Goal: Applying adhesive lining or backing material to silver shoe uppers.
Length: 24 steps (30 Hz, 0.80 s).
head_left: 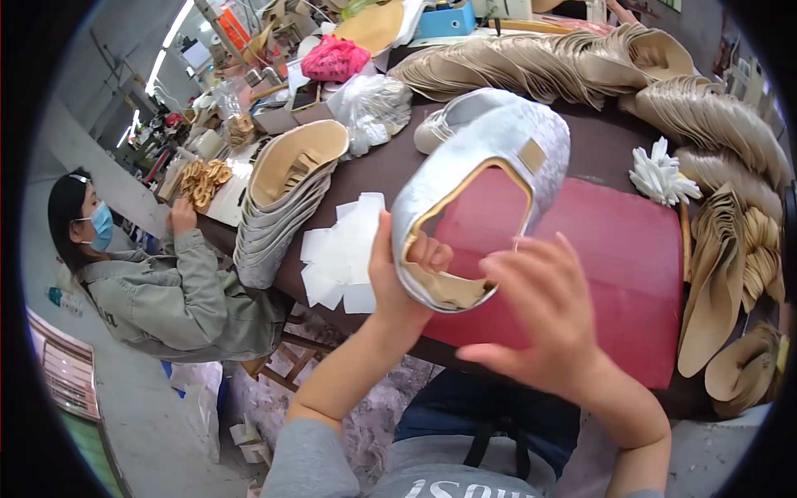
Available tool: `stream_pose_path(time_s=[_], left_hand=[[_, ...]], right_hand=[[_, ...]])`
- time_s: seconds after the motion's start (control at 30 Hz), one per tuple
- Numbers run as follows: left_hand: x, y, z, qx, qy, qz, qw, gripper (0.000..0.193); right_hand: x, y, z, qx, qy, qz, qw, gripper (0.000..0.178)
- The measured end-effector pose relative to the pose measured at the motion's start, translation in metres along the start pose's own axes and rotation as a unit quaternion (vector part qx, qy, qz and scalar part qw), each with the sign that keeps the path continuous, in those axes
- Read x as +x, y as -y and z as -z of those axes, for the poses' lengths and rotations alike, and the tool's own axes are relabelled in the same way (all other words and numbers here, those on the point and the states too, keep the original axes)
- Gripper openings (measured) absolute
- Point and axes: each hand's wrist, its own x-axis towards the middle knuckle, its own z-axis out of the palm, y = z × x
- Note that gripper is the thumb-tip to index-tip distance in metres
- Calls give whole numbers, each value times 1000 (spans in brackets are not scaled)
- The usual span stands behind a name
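Observation:
A silvery grey shoe upper [473,145] with a tan lining edge is held up over the dark red mat [623,282]. My left hand [398,278] grips it at the heel end, with the thumb outside and the fingers curled into the opening. Close to the right side of the heel, my right hand [544,319] is raised with its fingers spread, slightly blurred and holding nothing. A small tan square patch shows on the upper. Behind it, a second pale grey shoe upper [473,104] lies on the brown table, partly hidden.
White paper pieces [344,253] lie left of the mat. Stacked grey uppers [290,191] stand beyond them. Beige uppers [531,70] line the back and right, near a bundle of white strips [662,173]. A masked person [166,282] sits at the left.

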Motion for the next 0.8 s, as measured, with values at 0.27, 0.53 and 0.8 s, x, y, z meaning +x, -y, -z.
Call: stream_pose_path(time_s=[0.27, 0.53, 0.8], left_hand=[[-2, 54, 1, 16, -142, -56, 988, 47], [-3, 75, -7, -7, -176, -65, 982, 46], [-7, 89, -9, -59, -179, -98, 977, 54]], right_hand=[[-7, -27, -17, 129, 136, -135, 973, 25], [-23, -28, -29, 154, 55, -151, 975, 19], [-24, -16, -27, 151, 3, -145, 978, 17]])
